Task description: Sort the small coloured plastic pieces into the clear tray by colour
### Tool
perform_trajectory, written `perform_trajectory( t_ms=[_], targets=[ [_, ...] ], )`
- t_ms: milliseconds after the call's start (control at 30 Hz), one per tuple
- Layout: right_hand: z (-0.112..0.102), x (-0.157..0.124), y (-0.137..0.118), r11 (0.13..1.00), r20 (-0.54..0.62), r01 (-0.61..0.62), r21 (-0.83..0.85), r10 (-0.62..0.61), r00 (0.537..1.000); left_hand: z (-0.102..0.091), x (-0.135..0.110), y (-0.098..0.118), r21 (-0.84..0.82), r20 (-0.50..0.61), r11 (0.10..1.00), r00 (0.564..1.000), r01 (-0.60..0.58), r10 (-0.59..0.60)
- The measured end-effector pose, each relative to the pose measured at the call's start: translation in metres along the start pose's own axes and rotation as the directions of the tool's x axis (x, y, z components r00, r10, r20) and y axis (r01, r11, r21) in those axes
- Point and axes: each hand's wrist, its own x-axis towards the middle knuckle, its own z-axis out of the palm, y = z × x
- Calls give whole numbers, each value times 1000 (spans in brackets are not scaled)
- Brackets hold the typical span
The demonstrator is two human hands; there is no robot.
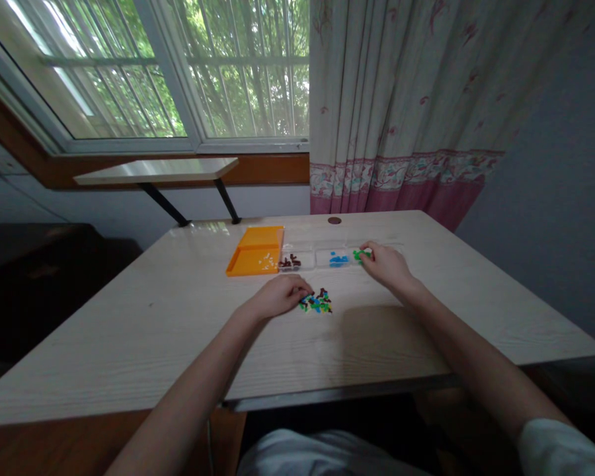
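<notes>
My left hand [279, 295] rests on the table at the left edge of a small pile of mixed coloured pieces [319, 303]. Its fingers are drawn together by a dark piece; what they hold, if anything, is too small to make out. Over the right part of a clear divided tray [306, 259], my right hand [389, 266] has its thumb and fingers pinched at the green pieces [358, 255], and its fingertips partly hide them. Blue pieces [338, 260] and dark brown pieces [290, 262] lie in separate compartments further left.
An orange open case [258, 237] with white pieces [268, 261] in it adjoins the clear tray on the left. Behind it, a small raised shelf [158, 170] stands on dark brackets at the pale wooden table's [188, 317] back edge. A curtain [391, 132] hangs beyond.
</notes>
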Motion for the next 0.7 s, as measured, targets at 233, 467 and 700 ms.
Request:
perform_trajectory(
  t_ms=[233, 467, 700],
  targets=[
    [0, -17, -34, 932, 83, 294, 214, -317, 945, -4, -3, -1, -7, -2, 998, 998, 69, -69],
    [4, -29, -52, 846, 137, 434, 309, -491, 860, -2, -4, -5, -15, 8, 999, 999, 47, -47],
    [4, -31, -54, 812, 139, 444, 379, -524, 840, -2, -2, 2, -48, -71, 999, 997, 7, -11]
  ],
)
